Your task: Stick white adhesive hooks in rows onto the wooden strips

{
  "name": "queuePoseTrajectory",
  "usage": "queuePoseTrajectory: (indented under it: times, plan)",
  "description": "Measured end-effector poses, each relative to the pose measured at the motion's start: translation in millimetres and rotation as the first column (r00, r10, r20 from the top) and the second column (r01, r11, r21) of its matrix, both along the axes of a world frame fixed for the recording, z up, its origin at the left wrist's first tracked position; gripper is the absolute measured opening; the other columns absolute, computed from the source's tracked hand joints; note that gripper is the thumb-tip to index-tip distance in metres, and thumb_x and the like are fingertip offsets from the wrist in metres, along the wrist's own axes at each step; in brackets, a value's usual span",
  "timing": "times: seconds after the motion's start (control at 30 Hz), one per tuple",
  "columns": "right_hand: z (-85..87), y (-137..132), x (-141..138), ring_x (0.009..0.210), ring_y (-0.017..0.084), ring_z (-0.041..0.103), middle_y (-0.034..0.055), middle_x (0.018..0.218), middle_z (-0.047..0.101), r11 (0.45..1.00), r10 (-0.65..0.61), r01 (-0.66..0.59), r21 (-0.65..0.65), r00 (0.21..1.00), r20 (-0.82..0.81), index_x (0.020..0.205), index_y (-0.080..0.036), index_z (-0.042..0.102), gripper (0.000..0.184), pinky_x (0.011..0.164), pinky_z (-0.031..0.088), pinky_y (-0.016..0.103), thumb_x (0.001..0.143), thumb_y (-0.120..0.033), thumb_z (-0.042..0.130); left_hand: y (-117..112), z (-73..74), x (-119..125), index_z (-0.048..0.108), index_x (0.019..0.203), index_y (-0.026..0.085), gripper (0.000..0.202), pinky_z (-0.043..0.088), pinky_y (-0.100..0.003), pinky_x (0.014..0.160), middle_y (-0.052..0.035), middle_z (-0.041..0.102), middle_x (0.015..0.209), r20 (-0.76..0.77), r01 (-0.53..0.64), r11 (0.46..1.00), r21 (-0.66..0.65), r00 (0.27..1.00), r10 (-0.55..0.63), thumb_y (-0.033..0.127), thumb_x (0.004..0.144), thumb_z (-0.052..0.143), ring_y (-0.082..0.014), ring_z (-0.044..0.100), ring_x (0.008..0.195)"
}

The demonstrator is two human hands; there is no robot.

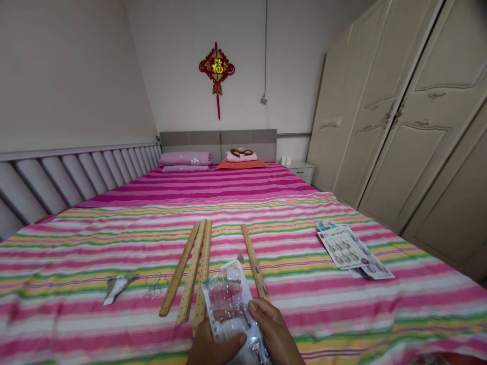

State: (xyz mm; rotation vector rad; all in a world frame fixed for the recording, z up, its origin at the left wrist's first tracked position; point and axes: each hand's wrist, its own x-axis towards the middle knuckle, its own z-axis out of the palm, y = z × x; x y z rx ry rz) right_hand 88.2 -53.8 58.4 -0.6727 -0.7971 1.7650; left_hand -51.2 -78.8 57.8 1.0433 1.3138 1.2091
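Observation:
A clear plastic blister pack (pixel 224 294) is held low in front of me, tilted up and away. My left hand (pixel 216 342) grips its lower left side, the thumb lying across the front. On its right edge, my right hand (pixel 274 329) is closed with thumb and fingers. Small shiny items show through the lower plastic, too blurred to name. Beyond the pack lies a wooden strip (pixel 254 258) with small metal pieces on it. Several more wooden strips with rows of holes (pixel 192 274) lie side by side to the left, one partly hidden behind the pack.
Left of the strips are a torn wrapper (pixel 117 288) and a small heap of thin metal pieces (pixel 155 286). Packaged hooks on cards (pixel 342 249) lie at the right on the striped bedsheet (pixel 304 304). A railing (pixel 76 175) borders the left; wardrobes (pixel 411 132) stand right.

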Motion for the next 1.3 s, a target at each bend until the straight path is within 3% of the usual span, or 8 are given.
queuePoseTrajectory:
  times: [0.27, 0.33, 0.5, 0.6, 0.7, 0.9, 1.13, 1.3]
  plan:
    - [-4.8, 5.2, 9.7, 0.05, 0.012, 0.05, -0.0014, 0.054, 0.059, 1.0, 0.024, -0.023, -0.004, 0.998, 0.065, 0.07, -0.015, 0.065, 0.027, 0.053, 0.037, 0.022, 0.07, -0.041, 0.07, -10.3, 11.4, -16.4, 0.067, 0.098, 0.016, 0.051, 0.05, -0.038, 0.075, -0.0109, 0.073, 0.085, 0.326, 0.245, 0.969, 0.007, 0.916, -0.234, 0.039, 0.054, 0.079, -0.0279, 0.066, 0.078]
    - [-6.9, 5.4, 14.0, 0.053, 0.012, 0.05, -0.0014, 0.057, 0.059, 1.0, 0.019, -0.018, -0.015, 0.996, 0.084, 0.07, -0.015, 0.065, 0.027, 0.054, 0.037, 0.022, 0.069, -0.041, 0.07, -10.9, 20.9, -31.5, 0.066, 0.103, 0.018, 0.049, 0.05, -0.038, 0.077, -0.0112, 0.072, 0.09, 0.26, 0.311, 0.95, -0.016, 0.919, -0.296, 0.04, 0.06, 0.075, -0.027, 0.065, 0.081]
    - [-9.9, 3.6, 17.2, 0.055, 0.011, 0.046, -0.0029, 0.056, 0.053, 0.999, 0.034, -0.03, -0.033, 0.991, 0.129, 0.063, -0.015, 0.061, 0.029, 0.052, 0.033, 0.02, 0.066, -0.042, 0.072, -6.5, 29.9, -55.6, 0.074, 0.081, 0.02, 0.029, 0.05, -0.029, 0.076, -0.0075, 0.07, 0.088, -0.08, 0.023, 0.996, 0.084, 0.997, -0.016, 0.044, 0.065, 0.069, -0.0238, 0.062, 0.085]
    - [-9.7, 1.7, 13.4, 0.053, 0.011, 0.045, -0.0028, 0.055, 0.053, 0.999, 0.034, -0.032, -0.01, 0.987, 0.155, 0.061, -0.015, 0.062, 0.031, 0.051, 0.033, 0.021, 0.065, -0.044, 0.072, -0.5, 23.1, -48.8, 0.076, 0.078, 0.019, 0.029, 0.05, -0.032, 0.076, -0.0086, 0.07, 0.085, -0.057, 0.028, 0.986, 0.164, 0.998, -0.019, 0.044, 0.063, 0.071, -0.0258, 0.062, 0.085]
    - [-6.8, -0.9, 10.3, 0.052, 0.011, 0.044, -0.0024, 0.055, 0.054, 0.998, 0.061, -0.064, 0.013, 0.987, 0.15, 0.061, -0.015, 0.064, 0.031, 0.051, 0.033, 0.021, 0.065, -0.045, 0.071, 6.7, 20.3, -36.8, 0.076, 0.077, 0.018, 0.034, 0.052, -0.038, 0.072, -0.0098, 0.072, 0.074, 0.033, 0.098, 0.992, 0.076, 0.994, -0.1, 0.044, 0.056, 0.076, -0.0276, 0.065, 0.076]
    - [-0.7, -4.0, 13.2, 0.052, 0.01, 0.042, -0.0032, 0.053, 0.049, 0.997, 0.071, -0.076, 0.031, 0.988, 0.136, 0.06, -0.014, 0.063, 0.033, 0.052, 0.033, 0.021, 0.066, -0.045, 0.071, 16.0, 42.3, -21.7, 0.076, 0.081, 0.015, 0.038, 0.051, -0.039, 0.075, -0.0133, 0.073, 0.084, 0.145, 0.308, 0.951, 0.031, 0.94, -0.309, 0.042, 0.054, 0.079, -0.0279, 0.066, 0.075]
    - [-4.7, -3.6, 15.7, 0.053, 0.01, 0.037, -0.0038, 0.054, 0.043, 0.997, 0.073, -0.073, -0.005, 0.985, 0.155, 0.059, -0.014, 0.059, 0.034, 0.049, 0.029, 0.021, 0.065, -0.045, 0.071, 19.9, 45.5, -13.3, 0.075, 0.08, 0.015, 0.04, 0.052, -0.036, 0.069, -0.0105, 0.072, 0.076, 0.295, 0.261, 0.962, -0.074, 0.928, -0.229, 0.036, 0.047, 0.083, -0.0244, 0.065, 0.07]
    - [-5.4, -2.1, 17.1, 0.054, 0.009, 0.036, -0.0041, 0.054, 0.041, 0.996, 0.055, -0.066, 0.055, 0.98, 0.19, 0.056, -0.014, 0.057, 0.035, 0.05, 0.029, 0.021, 0.067, -0.045, 0.07, 21.8, 38.2, -17.5, 0.075, 0.076, 0.014, 0.031, 0.051, -0.033, 0.067, -0.0094, 0.069, 0.068, 0.236, 0.33, 0.942, -0.055, 0.921, -0.309, 0.038, 0.056, 0.078, -0.0216, 0.063, 0.065]
